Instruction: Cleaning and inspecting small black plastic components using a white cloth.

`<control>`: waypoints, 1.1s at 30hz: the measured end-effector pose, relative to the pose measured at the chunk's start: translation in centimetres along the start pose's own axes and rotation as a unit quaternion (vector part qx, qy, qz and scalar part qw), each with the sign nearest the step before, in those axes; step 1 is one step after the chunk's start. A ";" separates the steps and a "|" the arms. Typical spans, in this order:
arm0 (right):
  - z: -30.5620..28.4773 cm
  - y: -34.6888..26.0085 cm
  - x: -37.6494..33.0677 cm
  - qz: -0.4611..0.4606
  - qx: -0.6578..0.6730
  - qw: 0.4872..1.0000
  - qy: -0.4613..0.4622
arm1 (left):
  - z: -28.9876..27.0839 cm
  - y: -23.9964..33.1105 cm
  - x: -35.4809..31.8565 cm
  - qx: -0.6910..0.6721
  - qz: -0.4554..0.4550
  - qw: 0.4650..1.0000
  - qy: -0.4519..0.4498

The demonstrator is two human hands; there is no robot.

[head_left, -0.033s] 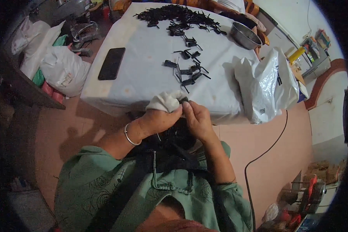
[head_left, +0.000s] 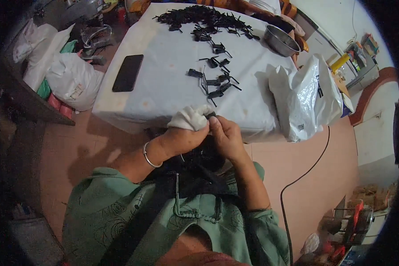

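Observation:
At the table's near edge my two hands meet with fingers closed. Wrapped over the fingers of my left hand (head_left: 184,138) is a crumpled white cloth (head_left: 188,119); I cannot tell whether it is a rag or a glove. A small black piece (head_left: 211,115) pokes out between cloth and fingertips, mostly hidden. My right hand (head_left: 228,135) pinches it with thumb and fingers. Just beyond, several loose black plastic parts with thin prongs (head_left: 216,83) lie on the white tablecloth (head_left: 164,75). A large heap of similar black parts (head_left: 199,17) covers the far end.
A dark phone (head_left: 128,73) lies at the table's left. On the right are a metal bowl (head_left: 282,41) and a shiny white plastic bag (head_left: 303,102). Stuffed white sacks (head_left: 73,80) stand left of the table. A black cable (head_left: 292,181) runs along the floor at right.

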State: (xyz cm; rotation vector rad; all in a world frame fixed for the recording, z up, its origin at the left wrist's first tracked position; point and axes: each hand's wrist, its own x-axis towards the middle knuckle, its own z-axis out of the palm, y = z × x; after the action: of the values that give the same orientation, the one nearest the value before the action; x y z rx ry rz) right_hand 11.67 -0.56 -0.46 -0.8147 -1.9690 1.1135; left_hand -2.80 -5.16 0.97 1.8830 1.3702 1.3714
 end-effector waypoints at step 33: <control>0.3 1.8 -0.5 0.024 0.025 0.999 -0.041 | 1.3 -1.8 -1.2 -0.022 -0.038 0.998 -0.042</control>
State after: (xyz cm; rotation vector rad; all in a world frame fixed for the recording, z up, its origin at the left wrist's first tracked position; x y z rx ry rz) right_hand 11.98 -0.30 -2.30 -0.8053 -1.9893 1.2390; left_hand -2.52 -5.20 -1.50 1.8209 1.3454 1.2601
